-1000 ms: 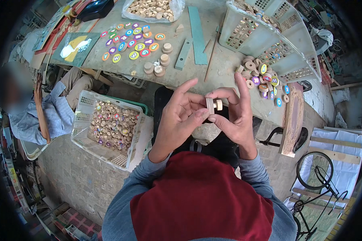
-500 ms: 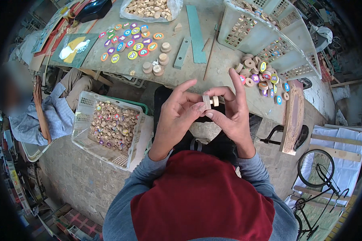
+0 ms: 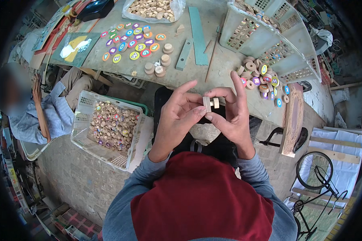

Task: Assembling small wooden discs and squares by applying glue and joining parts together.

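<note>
Just off the table's near edge, my hands hold a small pale wooden piece (image 3: 206,104) between them: a round disc with a short stem and a smaller knob on its right side. The thumb and fingers of my left hand (image 3: 173,114) pinch the disc's left side. With thumb and forefinger closed on the same piece, my right hand (image 3: 236,116) holds it from the right, its other fingers raised. Beyond them on the table are several stacked wooden discs (image 3: 160,71) and rows of colourful round letter discs (image 3: 134,55).
A pile of wooden pieces (image 3: 253,74) lies at right beside a white plastic crate (image 3: 285,48). Green strips (image 3: 198,36) and a thin stick (image 3: 211,62) lie mid-table. At left, a crate (image 3: 126,154) of finished-looking pieces stands near a seated person (image 3: 44,112). A bicycle (image 3: 315,170) is at right.
The view has shifted very slightly. My hands keep nearly the same pose around the wooden piece, which looks turned only a little.
</note>
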